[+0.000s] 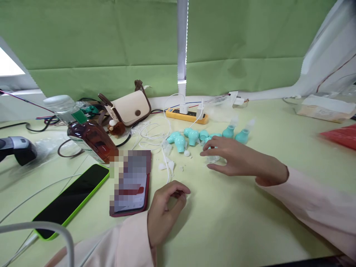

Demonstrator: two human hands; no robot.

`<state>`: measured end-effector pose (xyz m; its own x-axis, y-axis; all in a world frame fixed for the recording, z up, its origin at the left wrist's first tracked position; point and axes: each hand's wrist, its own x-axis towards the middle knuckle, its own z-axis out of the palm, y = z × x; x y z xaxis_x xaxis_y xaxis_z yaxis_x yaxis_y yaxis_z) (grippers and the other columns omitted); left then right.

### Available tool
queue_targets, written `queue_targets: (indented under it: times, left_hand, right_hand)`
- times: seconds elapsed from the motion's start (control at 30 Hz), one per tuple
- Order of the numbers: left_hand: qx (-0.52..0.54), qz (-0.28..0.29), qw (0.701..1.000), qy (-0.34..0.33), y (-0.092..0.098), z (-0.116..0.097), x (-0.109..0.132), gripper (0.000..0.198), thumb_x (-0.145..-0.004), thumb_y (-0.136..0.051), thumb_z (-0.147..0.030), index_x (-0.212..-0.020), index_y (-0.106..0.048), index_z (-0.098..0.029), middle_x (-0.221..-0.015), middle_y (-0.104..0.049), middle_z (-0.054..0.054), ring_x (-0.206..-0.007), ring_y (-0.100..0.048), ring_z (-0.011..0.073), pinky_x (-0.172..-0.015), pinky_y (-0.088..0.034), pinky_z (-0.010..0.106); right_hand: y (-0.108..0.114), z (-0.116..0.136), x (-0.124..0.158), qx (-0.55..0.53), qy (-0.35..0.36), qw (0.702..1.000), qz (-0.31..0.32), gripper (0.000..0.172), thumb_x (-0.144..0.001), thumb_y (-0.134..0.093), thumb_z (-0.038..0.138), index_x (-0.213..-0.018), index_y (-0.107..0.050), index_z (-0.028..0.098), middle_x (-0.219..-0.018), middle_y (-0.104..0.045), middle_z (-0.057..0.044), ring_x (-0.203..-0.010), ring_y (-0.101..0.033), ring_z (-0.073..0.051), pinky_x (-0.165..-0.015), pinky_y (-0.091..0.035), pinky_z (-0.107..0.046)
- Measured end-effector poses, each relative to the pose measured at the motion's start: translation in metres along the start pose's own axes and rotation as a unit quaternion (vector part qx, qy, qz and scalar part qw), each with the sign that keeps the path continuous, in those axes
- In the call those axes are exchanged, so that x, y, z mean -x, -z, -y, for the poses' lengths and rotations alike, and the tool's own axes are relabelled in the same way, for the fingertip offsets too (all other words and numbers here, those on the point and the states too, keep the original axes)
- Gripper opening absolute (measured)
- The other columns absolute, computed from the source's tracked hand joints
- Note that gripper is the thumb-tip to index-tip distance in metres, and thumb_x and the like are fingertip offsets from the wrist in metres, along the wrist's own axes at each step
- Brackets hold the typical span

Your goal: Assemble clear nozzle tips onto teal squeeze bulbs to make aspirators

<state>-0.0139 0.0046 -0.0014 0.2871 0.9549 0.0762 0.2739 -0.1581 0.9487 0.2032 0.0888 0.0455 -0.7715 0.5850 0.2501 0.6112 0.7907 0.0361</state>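
My right hand (233,155) reaches over a group of glossy teal bulb-shaped pieces, its thumb and fingers apart. Just beyond its thumb sits a clear plastic piece (213,159), partly covered by the fingers; I cannot tell whether they touch it. Several teal bulbs (180,142) lie to its left, and two teal bulbs with clear tips (242,136) stand behind it. On the near side of the table my left hand (167,211) rests with fingers curled and thumb meeting forefinger. Whatever may be in that pinch is hidden. Small white scraps (171,166) lie ahead of it.
Left of my left hand lie a red-cased phone (133,181) with a lit screen and a green-cased phone (72,200). A bottle of brown liquid (91,137), a cream handbag (130,107), a yellow power strip (186,116) and loose white cables stand behind. Red packaging (340,136) lies far right.
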Motion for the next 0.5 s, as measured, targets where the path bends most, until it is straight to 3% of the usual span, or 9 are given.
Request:
queue_targets:
  times: [0.17,0.5]
  left_hand:
    - [0.001,-0.001,1.0,0.001,0.0,0.0,0.002,0.012,-0.076,-0.043,-0.015,-0.076,-0.054,-0.016,-0.075,-0.056,0.003,-0.074,-0.051,0.0144,-0.068,-0.039,0.024]
    - [-0.004,-0.004,1.0,0.003,0.0,-0.001,0.001,0.012,-0.077,-0.043,-0.016,-0.076,-0.055,-0.016,-0.076,-0.058,0.003,-0.073,-0.052,0.0146,-0.067,-0.04,0.025]
  right_hand:
    - [-0.013,-0.005,0.004,0.055,-0.016,0.994,0.097,0.029,-0.072,-0.048,0.016,-0.1,-0.054,0.021,-0.089,-0.056,-0.006,-0.076,-0.049,-0.02,-0.06,-0.036,-0.031]
    - [-0.019,-0.012,0.003,0.029,-0.005,0.994,0.101,0.02,-0.072,-0.044,0.009,-0.083,-0.057,0.019,-0.074,-0.056,-0.004,-0.07,-0.05,-0.018,-0.057,-0.034,-0.028]
